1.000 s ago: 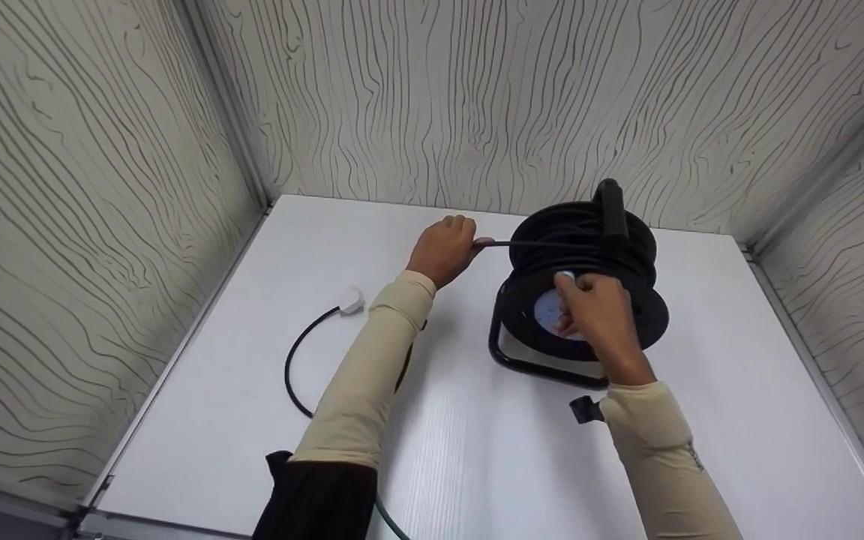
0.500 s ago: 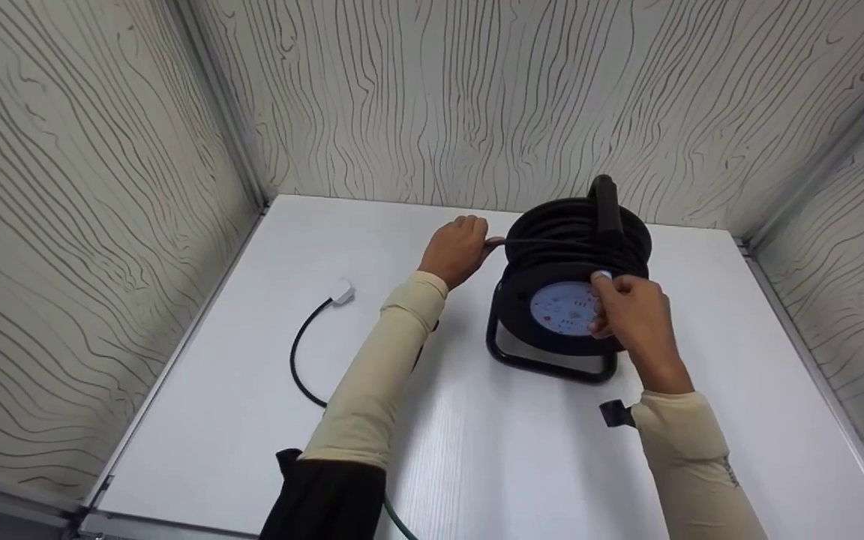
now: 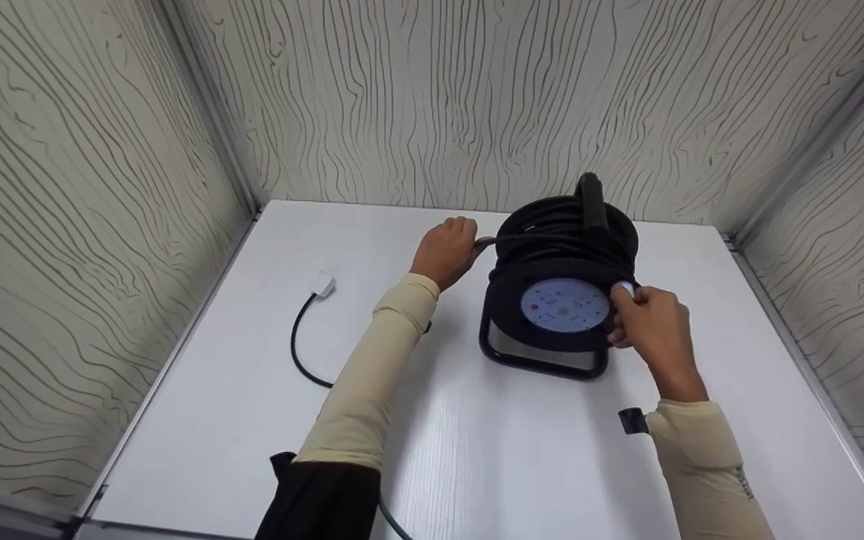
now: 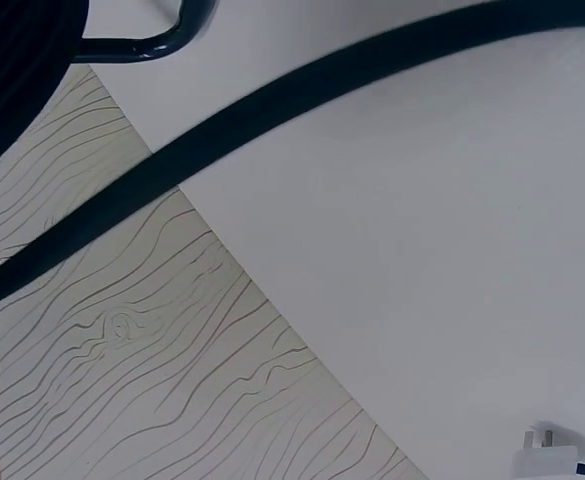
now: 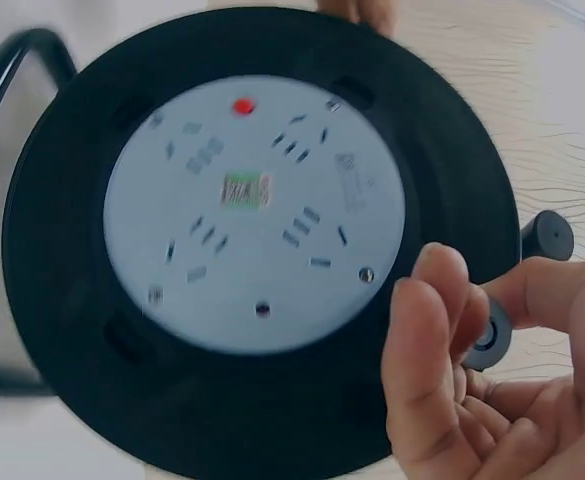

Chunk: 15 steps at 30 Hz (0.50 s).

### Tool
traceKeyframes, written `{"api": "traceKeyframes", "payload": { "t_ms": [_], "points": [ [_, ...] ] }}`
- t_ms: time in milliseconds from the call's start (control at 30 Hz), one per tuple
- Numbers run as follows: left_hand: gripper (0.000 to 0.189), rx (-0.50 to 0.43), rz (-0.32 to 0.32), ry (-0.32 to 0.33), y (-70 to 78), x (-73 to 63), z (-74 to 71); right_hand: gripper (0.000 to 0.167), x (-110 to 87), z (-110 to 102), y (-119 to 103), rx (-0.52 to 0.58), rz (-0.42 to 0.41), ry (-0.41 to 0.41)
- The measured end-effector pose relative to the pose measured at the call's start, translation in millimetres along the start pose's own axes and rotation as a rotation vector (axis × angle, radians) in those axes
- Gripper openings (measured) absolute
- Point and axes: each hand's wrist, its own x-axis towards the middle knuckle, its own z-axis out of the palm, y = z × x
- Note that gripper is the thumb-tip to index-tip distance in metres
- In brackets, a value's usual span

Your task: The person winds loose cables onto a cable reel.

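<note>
Nearest the near edge, two stretchy cream sleeves (image 3: pixel 364 375) cover the forearms; the left one runs into a black cuff (image 3: pixel 323 499), with a thin green cord (image 3: pixel 394 521) beside it. The right hand (image 3: pixel 653 322) pinches a small round knob (image 5: pixel 487 335) between thumb and fingers, by the right rim of the cable reel (image 3: pixel 561 266). The reel stands on the far half of the surface, nearer the right edge than the left. Its round front flange is smooth, dark plastic, set with a flat grey disc (image 3: pixel 565 305) bearing slotted sockets, a red button (image 5: pixel 243 106) and a green-bordered label (image 5: pixel 245 190). A glossy bent-tube frame (image 3: pixel 544 367) carries it. Toward the left edge lies an angular white plug (image 3: pixel 324 285) on a curved black cord (image 3: pixel 301 360), whose further run passes behind the left arm. Farther off, the left hand (image 3: pixel 443 251), fingers curled, grips a rubbery black cable (image 3: pixel 522 238) stretched to the coils on the drum. A black upright handle (image 3: pixel 593 206) rises near the far edge. The surface (image 3: pixel 537 450) is white with a faint grain and soft glare. Panels (image 3: pixel 439 97) printed with dark wavy wood-grain lines enclose its left, far and right edges; grey metal channels (image 3: pixel 211 97) run up the corners.
</note>
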Motion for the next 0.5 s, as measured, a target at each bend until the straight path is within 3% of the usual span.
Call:
{"api": "traceKeyframes", "payload": {
  "t_ms": [233,500],
  "points": [
    [0.029,0.002,-0.023,-0.025,1.8,-1.3,1.2,0.038,-1.5,0,12,-0.258,-0.036,0.041],
    [0.025,-0.01,-0.057,-0.061,-1.7,-5.2,0.7,0.036,-3.1,3,45,-0.311,0.058,-0.006]
  ]
}}
